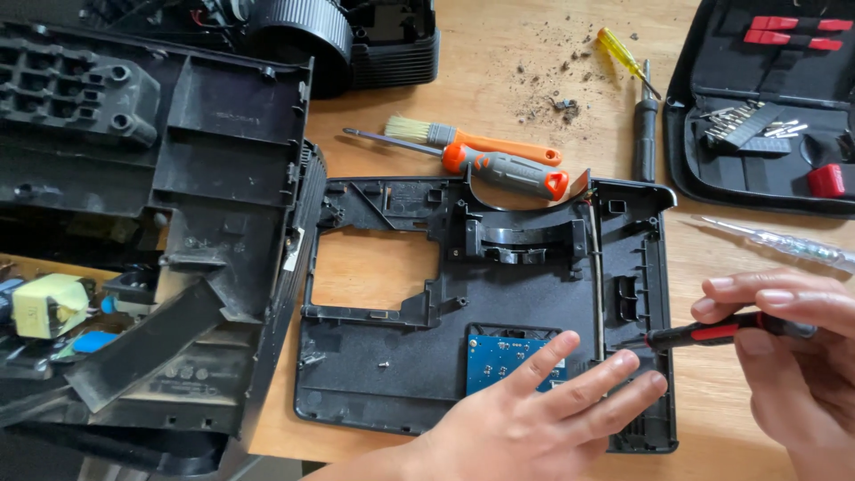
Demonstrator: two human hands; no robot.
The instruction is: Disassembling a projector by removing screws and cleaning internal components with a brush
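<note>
— Black plastic panel (pixel 534 294), flat on the wooden surface (pixel 499 80), near centre. Left hand (pixel 534 419) spread open on top, fingers over a blue circuit board (pixel 499 361), gripping nothing.

— And the right hand (pixel 793 356)?

— Closed in a pinch round a small red-and-black screwdriver (pixel 712 333), tip against the panel's right rim.

— Risks?

— Probably a slip of the tip off the screw, then a scratch on the board or a jab into those spread fingers. Also one loose screw (pixel 384 363) lying free on the panel's left part; easily knocked off and lost, judging by how close the edge was.

— Anything else?

— Grit and debris (pixel 557 98) far on the surface, near a yellow screwdriver (pixel 628 61); could have got into the housing.

— Labels, packages?

— Small pale sticker (pixel 292 249) on the edge of the big black housing (pixel 178 223) at left. Yellow-taped block (pixel 49 305) inside it. Open black zip case (pixel 766 107) far right, holding red-handled tools and a rack of bits. Orange-handled brush (pixel 472 141) and grey-orange screwdriver (pixel 499 167) beyond the panel.
</note>
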